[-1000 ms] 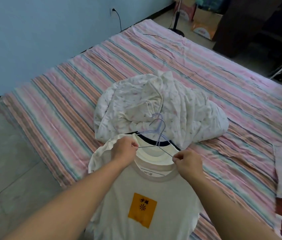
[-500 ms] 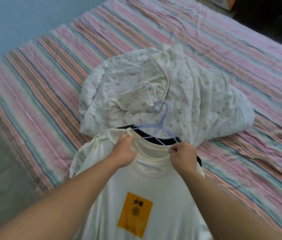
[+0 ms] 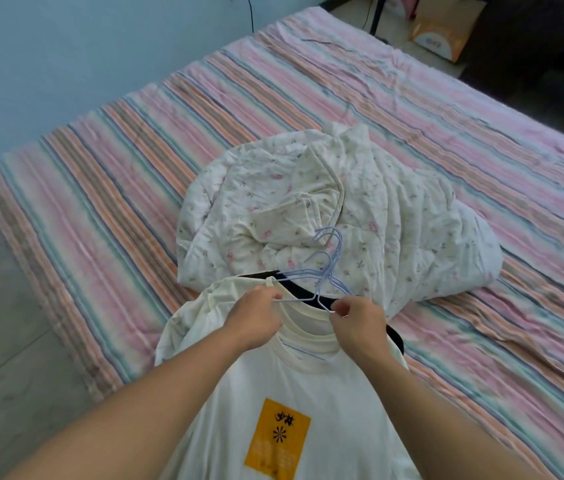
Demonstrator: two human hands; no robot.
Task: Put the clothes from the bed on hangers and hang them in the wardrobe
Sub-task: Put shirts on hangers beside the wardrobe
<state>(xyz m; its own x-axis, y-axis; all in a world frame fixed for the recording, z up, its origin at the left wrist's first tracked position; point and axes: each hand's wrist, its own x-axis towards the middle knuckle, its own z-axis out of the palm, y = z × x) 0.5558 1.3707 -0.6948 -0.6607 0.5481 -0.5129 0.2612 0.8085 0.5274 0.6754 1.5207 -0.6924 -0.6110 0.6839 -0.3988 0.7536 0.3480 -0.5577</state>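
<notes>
Cream cotton formed the T-shirt (image 3: 294,393), which lay flat at the near edge of the bed (image 3: 107,188), collar toward the bed's middle, with an orange patch (image 3: 277,438) printed on the chest. The left hand (image 3: 256,320) gripped the left side of the collar together with one arm of a hanger (image 3: 311,297), fingers curled round both. The right hand (image 3: 356,323) pinched the opposite arm of that hanger at the right side of the collar. The hanger was thin, pale blue wire; its hook rose above the collar, and part of its lower wire showed inside the neck opening. More hangers (image 3: 332,258) of the same kind lay just beyond it, their hooks resting on a quilt (image 3: 377,220). The quilt, white with a small floral print, was bunched near the middle of the bed, touching the T-shirt's collar end. A dark garment (image 3: 394,337) showed beneath the T-shirt at the collar and right shoulder. A striped sheet in pink, orange and green covered the bed. A box (image 3: 439,39) stood on the floor beyond the far edge.
</notes>
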